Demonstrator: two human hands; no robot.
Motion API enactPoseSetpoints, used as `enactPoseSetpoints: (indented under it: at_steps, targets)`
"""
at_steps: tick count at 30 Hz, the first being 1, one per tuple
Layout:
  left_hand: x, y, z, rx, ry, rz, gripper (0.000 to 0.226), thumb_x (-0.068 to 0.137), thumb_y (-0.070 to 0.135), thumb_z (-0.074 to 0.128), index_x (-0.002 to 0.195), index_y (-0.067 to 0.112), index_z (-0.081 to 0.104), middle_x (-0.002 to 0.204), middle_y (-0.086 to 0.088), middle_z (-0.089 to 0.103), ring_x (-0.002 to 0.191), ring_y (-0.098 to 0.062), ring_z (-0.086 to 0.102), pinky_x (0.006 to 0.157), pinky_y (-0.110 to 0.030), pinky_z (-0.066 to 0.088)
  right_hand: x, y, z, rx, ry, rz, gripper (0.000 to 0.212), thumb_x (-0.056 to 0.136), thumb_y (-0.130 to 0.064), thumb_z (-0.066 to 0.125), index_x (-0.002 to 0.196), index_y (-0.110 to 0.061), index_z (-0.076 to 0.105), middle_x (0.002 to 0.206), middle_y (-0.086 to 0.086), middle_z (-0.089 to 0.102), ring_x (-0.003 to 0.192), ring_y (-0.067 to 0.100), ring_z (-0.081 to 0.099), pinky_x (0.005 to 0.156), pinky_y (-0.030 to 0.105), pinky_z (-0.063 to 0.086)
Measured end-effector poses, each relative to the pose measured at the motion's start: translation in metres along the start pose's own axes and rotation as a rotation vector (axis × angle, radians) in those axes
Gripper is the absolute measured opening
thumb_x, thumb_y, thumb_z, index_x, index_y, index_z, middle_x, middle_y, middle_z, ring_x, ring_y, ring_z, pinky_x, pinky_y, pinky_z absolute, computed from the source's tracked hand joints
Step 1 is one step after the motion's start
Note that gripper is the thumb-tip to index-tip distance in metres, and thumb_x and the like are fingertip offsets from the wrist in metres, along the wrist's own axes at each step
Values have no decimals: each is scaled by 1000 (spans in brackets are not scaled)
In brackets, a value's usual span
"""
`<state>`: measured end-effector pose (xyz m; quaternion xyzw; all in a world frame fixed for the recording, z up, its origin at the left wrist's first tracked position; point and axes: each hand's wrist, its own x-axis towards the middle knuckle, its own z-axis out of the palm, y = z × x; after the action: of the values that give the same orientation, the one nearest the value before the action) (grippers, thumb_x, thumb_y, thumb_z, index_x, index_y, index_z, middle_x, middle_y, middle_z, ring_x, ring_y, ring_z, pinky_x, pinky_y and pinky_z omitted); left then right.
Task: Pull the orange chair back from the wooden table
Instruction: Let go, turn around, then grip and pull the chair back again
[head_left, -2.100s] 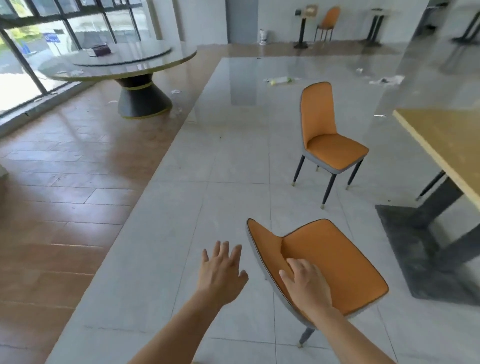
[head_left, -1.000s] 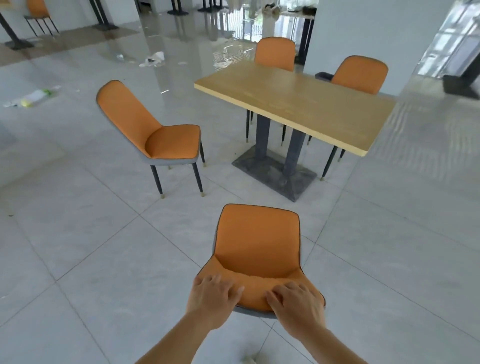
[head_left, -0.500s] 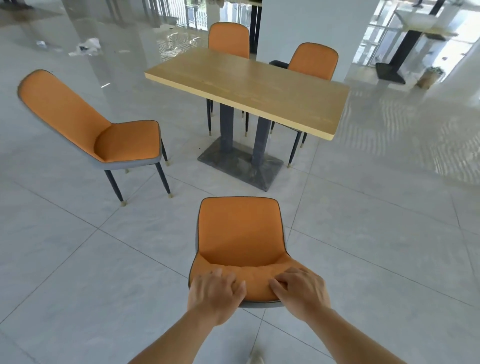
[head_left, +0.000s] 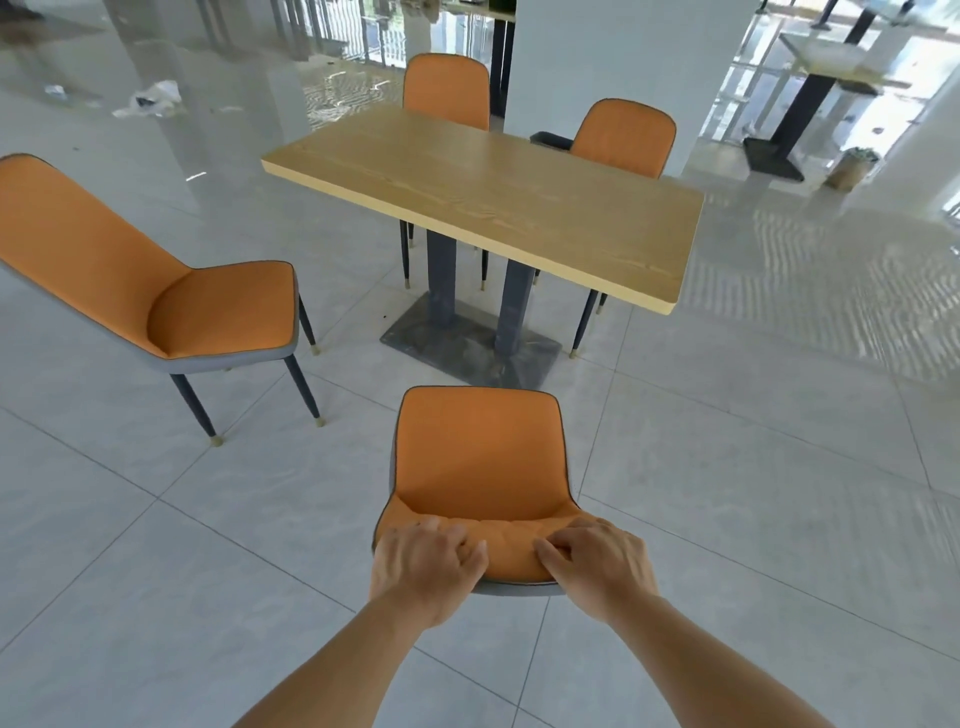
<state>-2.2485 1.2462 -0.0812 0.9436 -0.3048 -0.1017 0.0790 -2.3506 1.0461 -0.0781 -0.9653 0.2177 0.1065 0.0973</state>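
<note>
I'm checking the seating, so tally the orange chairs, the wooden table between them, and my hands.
Orange chairs: 4
Wooden table: 1
Hands: 2
Total: 7

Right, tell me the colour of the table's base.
Dark grey base, shown best in the head view.

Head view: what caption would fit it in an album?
Left hand and right hand grip the backrest of an orange chair that stands apart from the wooden table.

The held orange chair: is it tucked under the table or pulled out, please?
Pulled out: the orange chair shows its whole seat, clear of the wooden table.
</note>
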Motion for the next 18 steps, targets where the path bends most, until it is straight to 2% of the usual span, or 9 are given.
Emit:
enactPoseSetpoints:
  at_steps: [6, 13, 18]
  targets:
    - [55, 10, -5, -11, 57, -9, 57, 88, 65, 12, 73, 27, 52, 79, 8, 59, 71, -11, 52, 67, -31, 49, 57, 18, -18, 21, 26, -27, 57, 85, -67, 21, 77, -35, 69, 84, -12, 63, 88, 8, 54, 71, 29, 42]
    - [112, 18, -9, -7, 62, -31, 62, 84, 66, 6, 78, 29, 56, 80, 8, 59, 74, -13, 55, 72, -34, 51, 116, 36, -30, 20, 50, -37, 59, 84, -67, 19, 85, -39, 71, 88, -15, 66, 88, 9, 56, 75, 30, 47]
    - [143, 22, -11, -9, 59, -45, 65, 84, 66, 7, 84, 30, 61, 82, 8, 60, 77, -13, 56, 77, -36, 50, 148, 46, -39, 19, 32, -39, 55, 85, -66, 22, 82, -38, 69, 85, -15, 63, 87, 9, 55, 77, 32, 47]
